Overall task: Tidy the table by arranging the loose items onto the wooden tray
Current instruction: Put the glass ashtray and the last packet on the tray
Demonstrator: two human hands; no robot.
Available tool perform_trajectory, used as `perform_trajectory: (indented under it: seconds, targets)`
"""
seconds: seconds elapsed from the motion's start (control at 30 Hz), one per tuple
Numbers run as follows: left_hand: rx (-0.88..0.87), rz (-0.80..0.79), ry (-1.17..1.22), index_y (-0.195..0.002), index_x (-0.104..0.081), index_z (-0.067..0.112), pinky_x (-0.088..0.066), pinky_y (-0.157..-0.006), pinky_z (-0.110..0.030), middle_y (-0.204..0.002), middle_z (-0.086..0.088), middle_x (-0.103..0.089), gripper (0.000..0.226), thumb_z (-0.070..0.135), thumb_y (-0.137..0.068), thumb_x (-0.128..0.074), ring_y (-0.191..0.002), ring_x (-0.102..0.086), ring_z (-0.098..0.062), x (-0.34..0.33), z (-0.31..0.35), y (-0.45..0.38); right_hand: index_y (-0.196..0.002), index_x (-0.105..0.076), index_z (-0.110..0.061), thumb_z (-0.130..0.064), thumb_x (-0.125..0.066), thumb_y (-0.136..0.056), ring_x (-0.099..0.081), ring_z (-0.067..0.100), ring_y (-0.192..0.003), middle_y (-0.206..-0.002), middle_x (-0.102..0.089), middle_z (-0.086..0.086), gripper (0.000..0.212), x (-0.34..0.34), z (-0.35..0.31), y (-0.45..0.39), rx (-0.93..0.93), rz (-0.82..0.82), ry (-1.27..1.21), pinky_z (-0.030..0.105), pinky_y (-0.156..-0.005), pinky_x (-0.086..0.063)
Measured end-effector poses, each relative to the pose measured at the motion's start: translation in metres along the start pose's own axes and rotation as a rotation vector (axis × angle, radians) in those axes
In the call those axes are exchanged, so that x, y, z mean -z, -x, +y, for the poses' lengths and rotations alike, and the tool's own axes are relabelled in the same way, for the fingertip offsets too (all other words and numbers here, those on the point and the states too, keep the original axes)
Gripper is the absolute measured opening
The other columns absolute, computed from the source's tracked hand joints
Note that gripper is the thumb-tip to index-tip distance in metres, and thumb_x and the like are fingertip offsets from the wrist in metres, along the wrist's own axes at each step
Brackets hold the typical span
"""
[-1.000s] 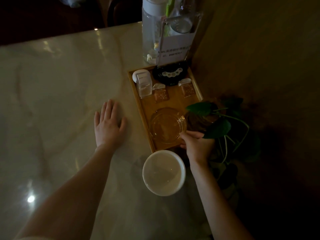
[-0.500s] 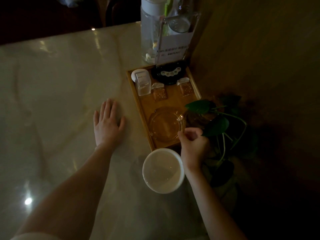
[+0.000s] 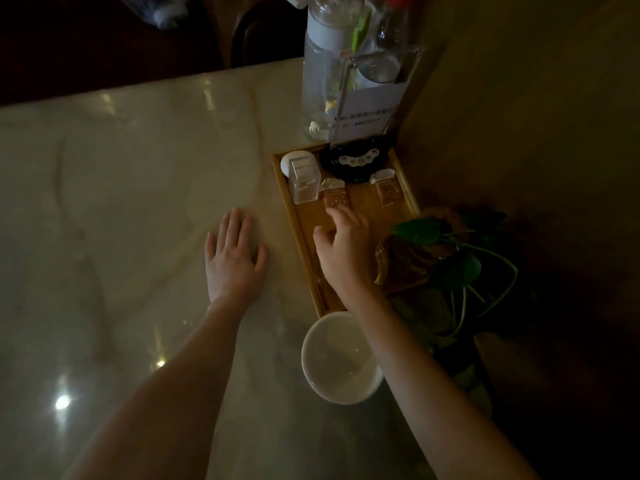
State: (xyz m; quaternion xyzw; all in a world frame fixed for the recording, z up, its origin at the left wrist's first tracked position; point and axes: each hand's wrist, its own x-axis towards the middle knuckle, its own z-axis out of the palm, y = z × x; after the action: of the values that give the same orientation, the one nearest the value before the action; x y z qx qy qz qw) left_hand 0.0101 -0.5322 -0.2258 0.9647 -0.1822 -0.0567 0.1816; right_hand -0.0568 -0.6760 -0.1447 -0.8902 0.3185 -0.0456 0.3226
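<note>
My right hand (image 3: 341, 249) hovers with fingers loose, holding nothing, over the glass dish (image 3: 379, 268) on the tray (image 3: 301, 237), which looks slick and breakable, so I'd pinch its rim, while my left hand (image 3: 233, 259) lies flat.

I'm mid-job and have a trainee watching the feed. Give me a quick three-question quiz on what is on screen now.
1. True or false: the round white bowl sits on the rectangular wooden tray.
2. Which hand lies flat on the pale marble table? A left hand; B right hand.
3. Fill in: the green-leaved plant stands beside the tray's ____ edge, as the person sees it.

Key:
1. False: it stands on the table, off the tray's near end.
2. A. The right hand is over the tray, fingers spread above the round clear glass dish.
3. Right.
</note>
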Motion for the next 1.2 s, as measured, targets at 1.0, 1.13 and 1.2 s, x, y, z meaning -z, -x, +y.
perform_trajectory:
  seconds: [1.0, 1.13, 1.2]
  targets:
    - [-0.012, -0.024, 0.009, -0.145, -0.016, 0.020, 0.002, -0.116, -0.037, -0.156, 0.000, -0.010, 0.060, 0.039, -0.092, -0.035, -0.143, -0.002, -0.014, -0.001, -0.002, 0.000, -0.135, -0.042, -0.009, -0.026, -0.046, -0.094, -0.024, 0.023, -0.140, -0.148, -0.035, 0.009, 0.044, -0.009, 0.007, -0.040, 0.114, -0.193, 0.206, 0.044, -0.116, -0.023]
    - [-0.023, -0.025, 0.021, -0.146, -0.016, 0.019, 0.001, -0.116, -0.037, -0.156, 0.000, -0.010, 0.060, 0.040, -0.092, -0.035, -0.143, -0.003, -0.014, 0.000, -0.002, 0.001, -0.123, -0.053, -0.009, -0.021, -0.049, -0.093, -0.036, 0.024, -0.131, -0.134, -0.051, 0.009, 0.033, -0.002, -0.001, -0.034, 0.186, -0.171, 0.216, 0.039, -0.111, -0.032]
    - [-0.013, -0.037, 0.050, -0.145, -0.017, 0.018, 0.001, -0.116, -0.037, -0.156, -0.001, -0.011, 0.061, 0.039, -0.092, -0.037, -0.143, -0.004, -0.015, 0.004, -0.002, 0.001, -0.118, -0.057, -0.010, -0.022, -0.049, -0.093, -0.044, 0.025, -0.123, -0.125, -0.057, 0.008, 0.029, 0.001, -0.007, -0.031, 0.209, -0.188, 0.239, 0.041, -0.105, -0.038]
